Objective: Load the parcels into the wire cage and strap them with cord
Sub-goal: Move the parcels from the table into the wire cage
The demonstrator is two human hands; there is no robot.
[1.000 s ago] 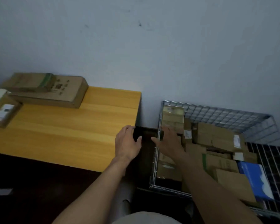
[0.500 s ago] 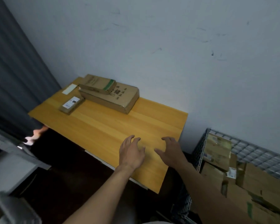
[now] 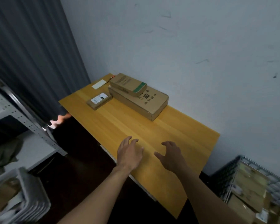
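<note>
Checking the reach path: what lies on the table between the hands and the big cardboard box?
Nothing: in the head view, bare table separates both hands from the big box.

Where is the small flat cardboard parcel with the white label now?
In the head view, the small flat cardboard parcel lies on the wooden table's far left, beside the large brown carton.

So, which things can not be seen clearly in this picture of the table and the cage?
- Wire cage, head view: cut off by the right and bottom edges and blurred; the count of parcels inside cannot be told.
- Small parcel: its label print is too small to read.
- Large box: partly covered by the green-striped box on top.
- Cord: not seen anywhere.
- White crate, bottom left: blurred.
- Left hand and right hand: empty, open.
</note>
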